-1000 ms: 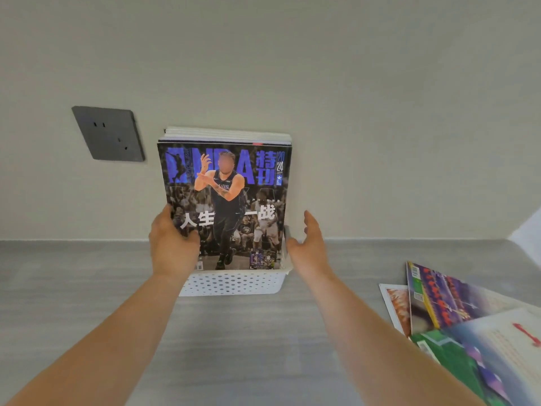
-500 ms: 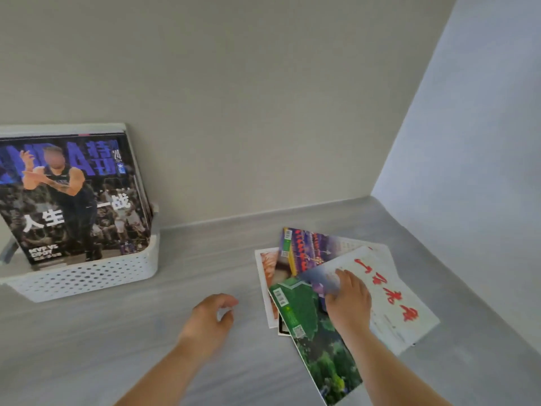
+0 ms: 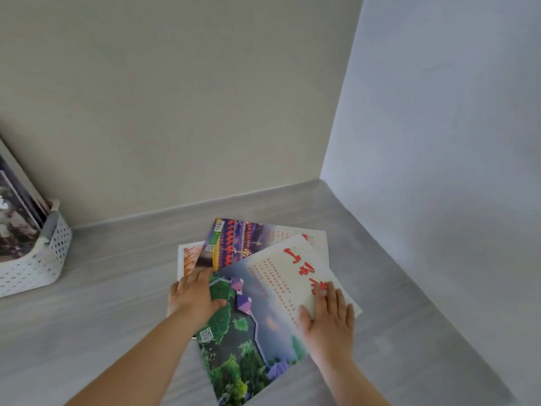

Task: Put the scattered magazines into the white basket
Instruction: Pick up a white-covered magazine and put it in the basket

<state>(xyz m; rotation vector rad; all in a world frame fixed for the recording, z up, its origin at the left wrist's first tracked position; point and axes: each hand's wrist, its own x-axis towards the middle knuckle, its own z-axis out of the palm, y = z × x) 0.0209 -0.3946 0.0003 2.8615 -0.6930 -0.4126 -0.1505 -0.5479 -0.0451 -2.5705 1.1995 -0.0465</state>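
step: top magazine (image 3: 263, 317) pressed by left hand (image 3: 194, 297), right hand (image 3: 329, 316) — fingers (image 3: 330, 294) flat, unclamped | next: edge grip required, then white basket (image 3: 41, 259)

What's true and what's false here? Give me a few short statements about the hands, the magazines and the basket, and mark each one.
1. The right hand rests flat on the top magazine. True.
2. The white basket stands to the right of the loose magazines. False: it stands to their left, at the edge of the view.
3. The basket has magazines standing in it. True.
4. The loose magazines lie in a neat squared stack. False: they overlap at different angles on the table.
5. The left hand holds a magazine in the air. False: it rests on the loose magazines, which lie on the table.
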